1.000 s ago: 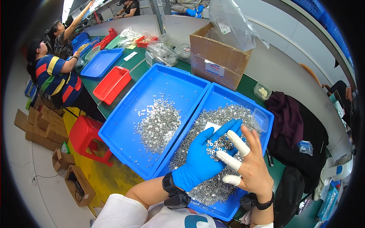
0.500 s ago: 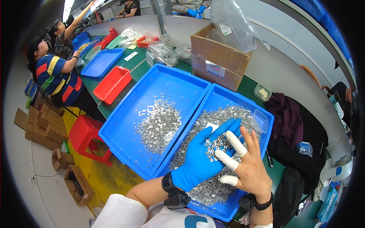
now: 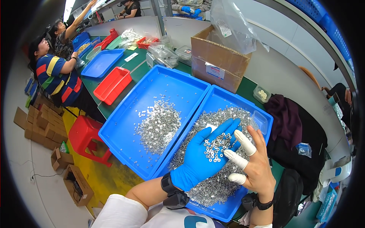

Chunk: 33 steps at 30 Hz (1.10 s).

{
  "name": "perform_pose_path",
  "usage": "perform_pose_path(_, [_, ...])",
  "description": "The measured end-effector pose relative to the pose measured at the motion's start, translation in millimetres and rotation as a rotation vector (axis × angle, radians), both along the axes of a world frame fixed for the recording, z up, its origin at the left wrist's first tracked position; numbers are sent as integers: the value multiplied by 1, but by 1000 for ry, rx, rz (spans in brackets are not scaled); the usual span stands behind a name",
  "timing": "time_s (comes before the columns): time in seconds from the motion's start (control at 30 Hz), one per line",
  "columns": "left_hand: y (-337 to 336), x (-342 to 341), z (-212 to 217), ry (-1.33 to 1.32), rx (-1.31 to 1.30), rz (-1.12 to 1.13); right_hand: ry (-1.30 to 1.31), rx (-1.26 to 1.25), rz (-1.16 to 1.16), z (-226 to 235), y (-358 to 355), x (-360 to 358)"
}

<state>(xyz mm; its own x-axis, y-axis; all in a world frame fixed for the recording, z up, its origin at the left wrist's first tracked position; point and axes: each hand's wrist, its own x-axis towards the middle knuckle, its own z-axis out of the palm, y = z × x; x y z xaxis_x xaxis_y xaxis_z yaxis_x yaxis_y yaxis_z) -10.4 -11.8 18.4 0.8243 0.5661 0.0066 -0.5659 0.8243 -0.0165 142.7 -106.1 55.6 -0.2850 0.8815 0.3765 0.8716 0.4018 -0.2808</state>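
My left hand (image 3: 197, 157), in a blue glove, lies palm up with its fingers stretched out. It cradles a small heap of silvery metal rings (image 3: 216, 152), like washers or small nuts. Just right of that palm is my right hand (image 3: 259, 167), fingers spread and open, with white finger cots on the thumb and two fingers. Nothing shows in its grasp. Beneath both hands, a blue tray (image 3: 249, 102) holds a thick layer of the same rings. A second blue tray (image 3: 131, 114) to the left carries a looser pile (image 3: 159, 123).
An open cardboard box (image 3: 216, 64) with a clear plastic bag stands behind the trays. A red bin (image 3: 112, 85) sits left of them. Dark cloth (image 3: 285, 117) and a small clear tub (image 3: 261, 93) lie to the right. Co-workers are at the far left and back.
My right hand has drawn slightly right, away from the left palm, uncovering more of the rings there. My left hand stays nearly in place.
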Motion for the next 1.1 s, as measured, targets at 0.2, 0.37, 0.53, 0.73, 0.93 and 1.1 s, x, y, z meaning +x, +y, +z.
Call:
perform_pose_path(0.2, [-2, -1, 2, 13, -17, 3, 13, 4, -29, -1, -1, 3])
perform_pose_path(0.37, [-2, -1, 1, 6, 1, -21, -16, -4, 18, 1, 0, 3])
perform_pose_path(0.53, [-3, -2, 0, -6, 7, -66, -16, 22, 62, -1, -1, 5])
perform_pose_path(0.73, [-10, 1, -3, 26, -16, -113, -25, -91, -34, -3, 1, -8])
perform_pose_path(0.93, [-15, -1, -18, 13, -77, -175, -62, -122, -8, -3, 3, -18])
perform_pose_path(1.1, [-16, -1, -12, 150, -41, -159, -62, -117, 38, -3, 3, -18])
